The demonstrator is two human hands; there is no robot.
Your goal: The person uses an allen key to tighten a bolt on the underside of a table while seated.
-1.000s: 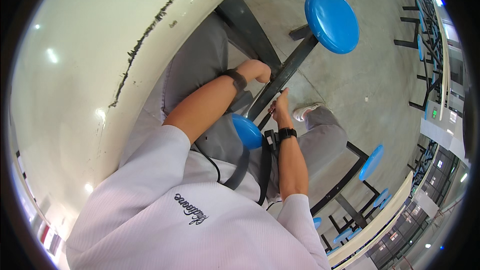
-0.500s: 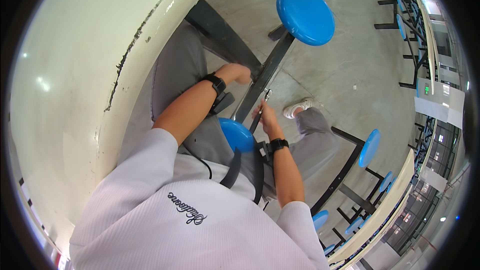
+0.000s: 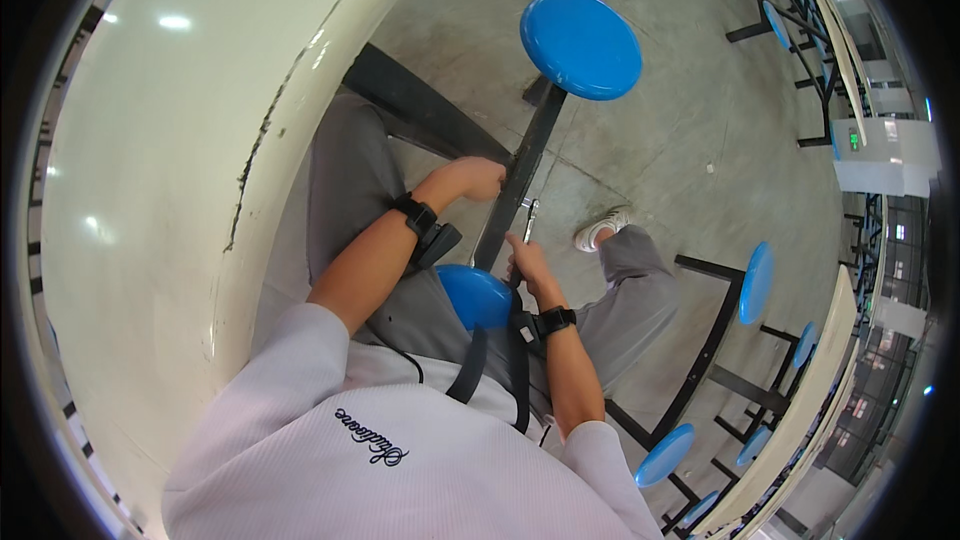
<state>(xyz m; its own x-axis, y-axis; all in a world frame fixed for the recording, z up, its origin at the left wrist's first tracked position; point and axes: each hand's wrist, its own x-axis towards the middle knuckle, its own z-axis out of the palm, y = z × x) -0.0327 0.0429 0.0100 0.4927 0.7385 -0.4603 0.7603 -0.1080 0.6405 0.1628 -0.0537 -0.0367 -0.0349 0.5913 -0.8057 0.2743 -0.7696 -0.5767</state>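
My right hand [image 3: 530, 262] is closed around the handle of a wrench [image 3: 530, 223] with a silver head, seemingly a ratchet type. The wrench head is at a bolt [image 3: 526, 202] on the right side of a black metal beam [image 3: 541, 130]. Across the beam, my left hand [image 3: 482, 179] is curled against its left side. Its fingertips, and whatever they hold, are hidden. One round blue stool seat [image 3: 580, 45] sits at the beam's far end, and another blue seat [image 3: 475, 295] is at the near end between my legs.
A cream tabletop [image 3: 140, 240] with a chipped edge rises at my left. A thick black leg [image 3: 425, 100] joins the beam near my left hand. My shoe [image 3: 603, 228] rests on the grey floor beyond the wrench. More stools [image 3: 757, 282] and tables stand at right.
The wrench handle has swung, and my right hand has shifted slightly nearer to me. My left hand stays at the beam. The whole view has tilted a little.
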